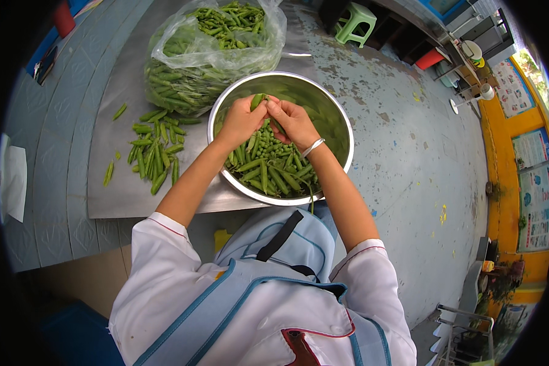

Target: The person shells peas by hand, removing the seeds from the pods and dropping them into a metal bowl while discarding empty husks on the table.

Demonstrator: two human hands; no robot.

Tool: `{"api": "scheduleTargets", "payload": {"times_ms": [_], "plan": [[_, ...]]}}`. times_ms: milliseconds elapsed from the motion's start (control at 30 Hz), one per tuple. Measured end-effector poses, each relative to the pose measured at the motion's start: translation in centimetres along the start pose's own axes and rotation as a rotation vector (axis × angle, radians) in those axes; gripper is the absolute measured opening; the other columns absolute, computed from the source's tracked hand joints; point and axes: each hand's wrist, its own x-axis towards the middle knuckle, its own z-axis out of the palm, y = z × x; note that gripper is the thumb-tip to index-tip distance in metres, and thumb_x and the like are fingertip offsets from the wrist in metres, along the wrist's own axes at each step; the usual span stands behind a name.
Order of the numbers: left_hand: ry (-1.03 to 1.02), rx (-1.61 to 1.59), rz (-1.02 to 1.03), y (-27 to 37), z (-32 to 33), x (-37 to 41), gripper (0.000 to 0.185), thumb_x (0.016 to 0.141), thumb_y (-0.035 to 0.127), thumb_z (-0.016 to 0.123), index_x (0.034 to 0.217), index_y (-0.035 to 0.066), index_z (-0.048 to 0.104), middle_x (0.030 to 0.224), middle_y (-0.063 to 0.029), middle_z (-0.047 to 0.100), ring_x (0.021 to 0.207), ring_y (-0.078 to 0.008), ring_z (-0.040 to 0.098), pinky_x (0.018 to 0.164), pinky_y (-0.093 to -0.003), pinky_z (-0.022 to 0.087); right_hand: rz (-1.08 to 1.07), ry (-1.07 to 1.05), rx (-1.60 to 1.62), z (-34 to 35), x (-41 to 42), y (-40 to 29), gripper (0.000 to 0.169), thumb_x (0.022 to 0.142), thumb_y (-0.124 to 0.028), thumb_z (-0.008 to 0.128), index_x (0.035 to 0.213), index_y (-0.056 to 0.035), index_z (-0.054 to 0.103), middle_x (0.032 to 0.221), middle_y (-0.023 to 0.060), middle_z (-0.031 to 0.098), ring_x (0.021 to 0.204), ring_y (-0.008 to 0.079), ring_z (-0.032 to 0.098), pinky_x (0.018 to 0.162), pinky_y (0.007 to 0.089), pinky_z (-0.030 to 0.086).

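Both hands meet above a wide stainless steel bowl. My left hand pinches a green pea pod, which sticks up between the fingers. Close against it, my right hand, with a silver bangle at the wrist, grips a pod piece; the fingers hide whether the two pieces are joined. Under the hands, shelled peas lie in the bowl, and whole pods fill its near side. A thin green stem hangs over the near rim.
Behind the bowl stands an open clear plastic bag full of pods. Loose pods lie left on the metal sheet, atop a tiled counter. White tissue sits far left. A green stool stands on the floor beyond.
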Motion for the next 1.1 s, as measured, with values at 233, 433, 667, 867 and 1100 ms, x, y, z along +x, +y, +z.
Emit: {"api": "scheduleTargets", "payload": {"times_ms": [233, 433, 667, 867, 1100], "plan": [[-0.116, -0.054, -0.065, -0.2, -0.4, -0.2, 0.017, 0.088, 0.017, 0.049, 0.081, 0.002, 0.054, 0.056, 0.0016, 0.046, 0.047, -0.0044, 0.041, 0.040, -0.0186, 0.030, -0.052, 0.044, -0.089, 0.0, 0.0, -0.2, 0.031, 0.090, -0.034, 0.051, 0.080, -0.0055, 0.059, 0.052, -0.0001, 0.047, 0.036, 0.0071, 0.039, 0.033, 0.0204, 0.026], [-0.043, 0.120, 0.092, 0.1, 0.5, -0.6, 0.020, 0.088, 0.013, 0.051, 0.101, 0.001, 0.061, 0.063, 0.0016, 0.048, 0.050, -0.0026, 0.043, 0.042, -0.0174, 0.032, 0.082, -0.053, 0.029, -1.0, 0.5, 0.1, 0.024, 0.085, -0.028, 0.045, 0.088, -0.0073, 0.056, 0.058, 0.0012, 0.049, 0.043, 0.0092, 0.044, 0.036, 0.0219, 0.030], [0.044, 0.309, 0.257, 0.5, 1.0, -0.8, 0.019, 0.086, 0.010, 0.054, 0.101, 0.000, 0.063, 0.072, 0.0001, 0.050, 0.051, -0.0046, 0.047, 0.045, -0.0194, 0.036, 0.336, -0.107, 0.093, -1.2, 0.5, 0.5, 0.022, 0.084, -0.029, 0.043, 0.081, -0.0096, 0.052, 0.071, 0.0029, 0.049, 0.049, 0.0081, 0.041, 0.038, 0.0202, 0.024], [0.049, 0.356, 0.328, 0.3, 1.3, -0.9, 0.016, 0.087, 0.010, 0.055, 0.098, 0.002, 0.063, 0.073, 0.0000, 0.050, 0.052, -0.0049, 0.047, 0.047, -0.0202, 0.038, 0.351, -0.114, 0.092, -1.4, 1.0, 1.0, 0.010, 0.082, -0.013, 0.043, 0.079, -0.0067, 0.050, 0.069, 0.0027, 0.049, 0.046, 0.0069, 0.038, 0.036, 0.0202, 0.023], [0.176, 0.017, 0.258, 0.3, 0.1, 0.4, 0.018, 0.091, 0.017, 0.049, 0.097, 0.001, 0.054, 0.095, -0.0047, 0.054, 0.067, -0.0100, 0.051, 0.063, -0.0243, 0.043, -0.079, -0.072, -0.694, -1.5, 2.1, 5.3, 0.021, 0.075, -0.006, 0.047, 0.083, -0.0101, 0.066, 0.068, 0.0066, 0.058, 0.058, 0.0167, 0.055, 0.054, 0.0313, 0.046]]}}
